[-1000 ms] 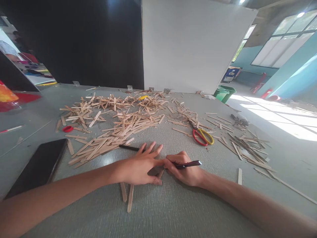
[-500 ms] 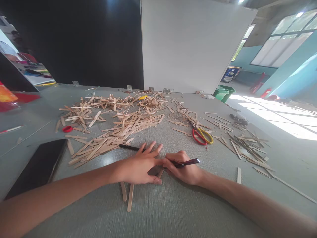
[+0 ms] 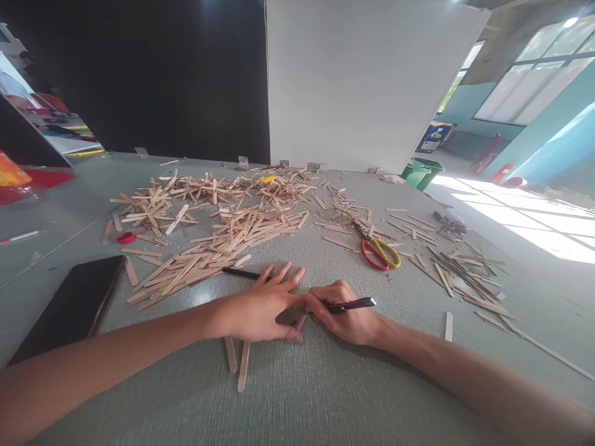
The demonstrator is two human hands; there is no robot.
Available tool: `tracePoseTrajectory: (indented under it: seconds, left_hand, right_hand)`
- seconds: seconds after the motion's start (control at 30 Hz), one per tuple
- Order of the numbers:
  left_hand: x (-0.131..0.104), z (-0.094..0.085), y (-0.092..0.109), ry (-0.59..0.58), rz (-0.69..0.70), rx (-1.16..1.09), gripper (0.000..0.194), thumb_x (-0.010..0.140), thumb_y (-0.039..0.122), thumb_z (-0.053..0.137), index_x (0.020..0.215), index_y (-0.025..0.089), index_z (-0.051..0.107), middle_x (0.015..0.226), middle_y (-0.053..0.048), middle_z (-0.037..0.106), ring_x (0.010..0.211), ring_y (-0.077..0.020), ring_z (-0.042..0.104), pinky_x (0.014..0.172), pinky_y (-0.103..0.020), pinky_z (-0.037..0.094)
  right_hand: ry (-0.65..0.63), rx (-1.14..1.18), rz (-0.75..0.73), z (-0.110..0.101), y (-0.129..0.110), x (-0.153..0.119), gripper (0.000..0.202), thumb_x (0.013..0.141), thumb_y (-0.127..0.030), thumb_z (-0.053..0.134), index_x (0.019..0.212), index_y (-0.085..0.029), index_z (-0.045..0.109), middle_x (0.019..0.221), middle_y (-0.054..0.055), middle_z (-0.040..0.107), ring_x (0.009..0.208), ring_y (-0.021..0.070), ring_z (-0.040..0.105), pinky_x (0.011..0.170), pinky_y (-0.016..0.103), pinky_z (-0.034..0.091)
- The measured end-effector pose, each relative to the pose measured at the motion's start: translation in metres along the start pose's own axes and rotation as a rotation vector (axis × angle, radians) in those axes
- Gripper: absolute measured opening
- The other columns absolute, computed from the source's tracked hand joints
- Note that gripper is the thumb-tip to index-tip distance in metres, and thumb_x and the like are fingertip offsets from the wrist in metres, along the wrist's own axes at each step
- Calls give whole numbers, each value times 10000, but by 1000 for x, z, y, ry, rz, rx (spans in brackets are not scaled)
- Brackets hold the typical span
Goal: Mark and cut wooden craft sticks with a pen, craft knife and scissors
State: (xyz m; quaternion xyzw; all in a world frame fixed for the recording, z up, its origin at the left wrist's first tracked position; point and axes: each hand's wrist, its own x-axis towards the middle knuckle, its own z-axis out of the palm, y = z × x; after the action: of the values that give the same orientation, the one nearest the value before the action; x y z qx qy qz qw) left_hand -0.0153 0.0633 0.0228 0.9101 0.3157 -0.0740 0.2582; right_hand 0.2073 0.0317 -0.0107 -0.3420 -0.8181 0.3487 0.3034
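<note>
My right hand (image 3: 344, 313) is closed round a dark pen (image 3: 356, 304), its tip hidden by the fingers. Lying spread on the table, my left hand (image 3: 264, 310) has its fingers apart, and its index fingertip meets the right hand. Between thumb and index finger a bit of a wooden craft stick (image 3: 301, 321) shows; most of it is covered. Two more sticks poke out below the left palm, one of them a pale stick (image 3: 243, 367). A black rod-like object (image 3: 242, 272) runs under the left fingertips.
A large heap of craft sticks (image 3: 242, 232) lies beyond my hands. Scissors (image 3: 380, 253) with red and yellow handles rest to the right, near thin split sticks (image 3: 469, 279). A black phone (image 3: 69, 310) and a red ring (image 3: 125, 238) are left. Upright panels (image 3: 362, 87) stand behind.
Both hands keep almost the same pose, and the pen has barely moved. The whole view has shifted very slightly.
</note>
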Motion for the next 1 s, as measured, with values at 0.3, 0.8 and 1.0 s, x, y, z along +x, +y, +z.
tracePoseTrajectory:
  seconds: [0.3,0.8,1.0]
  left_hand:
    - [0,-2,3,17,-10,8,653,900,546,738,1492,415,496,1728,-71,-1,1559,-424,-72,1227,-679,35]
    - [2,7,-6,61,9,-11,731,860,555,772,1512,411,474,1728,-53,30,1569,-402,-53,1236,-667,48]
    - [2,5,-5,49,3,-23,619,850,555,783,1417,408,584,1722,-59,24,1569,-394,-53,1232,-668,29]
  right_hand:
    - [32,93,48,1,1,2,373,1062,-275,459,701,-193,501,552,-42,555,445,73,446,479,208,357]
    - [-22,14,5,0,-2,1,399,1052,-290,483,664,-200,457,580,-57,431,512,92,345,520,263,288]
    - [-40,11,-15,-2,-3,2,391,1064,-279,459,681,-204,439,588,-63,413,516,92,314,513,263,280]
